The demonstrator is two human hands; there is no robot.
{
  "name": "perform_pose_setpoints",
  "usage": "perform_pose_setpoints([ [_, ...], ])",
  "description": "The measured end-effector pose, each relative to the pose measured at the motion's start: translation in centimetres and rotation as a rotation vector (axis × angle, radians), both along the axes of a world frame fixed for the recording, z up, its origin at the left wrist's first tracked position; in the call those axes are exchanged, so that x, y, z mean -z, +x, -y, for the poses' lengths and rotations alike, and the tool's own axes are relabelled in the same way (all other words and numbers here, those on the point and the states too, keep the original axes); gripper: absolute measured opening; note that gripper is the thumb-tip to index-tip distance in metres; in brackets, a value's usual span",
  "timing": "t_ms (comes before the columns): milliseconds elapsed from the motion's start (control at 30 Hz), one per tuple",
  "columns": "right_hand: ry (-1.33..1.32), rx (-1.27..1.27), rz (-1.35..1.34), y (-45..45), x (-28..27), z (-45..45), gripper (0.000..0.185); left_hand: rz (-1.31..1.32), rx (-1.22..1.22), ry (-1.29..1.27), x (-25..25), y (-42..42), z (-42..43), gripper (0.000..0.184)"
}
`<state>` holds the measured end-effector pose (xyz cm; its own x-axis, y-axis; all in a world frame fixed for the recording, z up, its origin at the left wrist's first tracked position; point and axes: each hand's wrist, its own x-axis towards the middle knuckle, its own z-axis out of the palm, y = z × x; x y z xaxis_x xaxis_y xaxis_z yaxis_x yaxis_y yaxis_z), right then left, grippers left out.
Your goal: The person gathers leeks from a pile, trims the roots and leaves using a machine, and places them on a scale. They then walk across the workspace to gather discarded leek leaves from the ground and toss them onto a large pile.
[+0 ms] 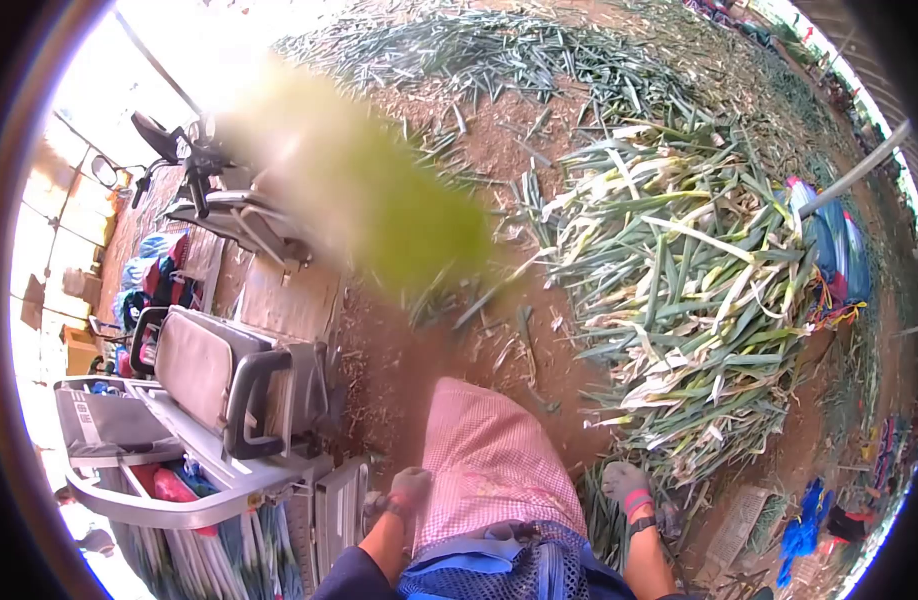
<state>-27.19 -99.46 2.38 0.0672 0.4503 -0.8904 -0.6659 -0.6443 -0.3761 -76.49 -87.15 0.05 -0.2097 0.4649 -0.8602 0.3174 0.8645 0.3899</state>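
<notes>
In the head view my left hand (411, 488), in a grey glove, is at the left edge of the pink checked apron (494, 450), fingers curled in; what it holds, if anything, is hidden. My right hand (627, 484), also gloved, hangs to the right of the apron, closed, beside green leaves at the lower edge of a large heap of leeks (679, 290). A dark watch and a pink band circle the right wrist. A blurred yellow-green smear (379, 190) covers the upper middle.
A three-wheeled vehicle with a grey seat (194, 365) stands at the left, bundled leeks (209, 550) beside its metal rail. Blue bags (841, 250) lie right of the heap; a blue cloth (804, 525) is at lower right. Leaf scraps litter the brown ground.
</notes>
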Motion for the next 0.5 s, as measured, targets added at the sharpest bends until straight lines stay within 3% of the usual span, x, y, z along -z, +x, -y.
perform_pose_setpoints([
  [67,0.021,-0.133,-0.020,-1.6,-0.9,0.1,0.021,-0.020,0.029,0.018,-1.0,0.9,-1.6,0.029],
  [167,-0.201,-0.294,0.100,-2.3,-0.5,1.4,0.022,0.009,0.048,0.058,0.3,1.3,-3.6,0.029],
  [200,-0.180,-0.455,0.413,-3.6,-2.9,1.2,0.025,0.013,0.075,0.069,0.1,1.6,-4.6,0.029],
  [300,-0.233,-0.165,0.320,-2.3,-2.9,2.7,0.019,0.014,0.155,0.076,-0.6,2.1,-8.4,0.029],
  [333,-0.200,0.053,0.057,-0.2,0.0,4.9,0.021,0.011,0.182,0.062,0.0,2.0,-9.6,0.029],
  [400,0.050,0.253,-0.518,2.4,3.3,7.1,0.031,0.020,0.227,0.067,0.4,1.6,-12.0,0.030],
  [433,0.174,0.352,-0.807,2.0,2.7,6.0,0.036,0.007,0.248,0.078,0.6,1.4,-13.0,0.030],
  [500,-0.195,0.081,0.115,0.2,0.9,4.6,0.035,-0.016,0.294,0.101,1.0,1.1,-15.3,0.031],
])
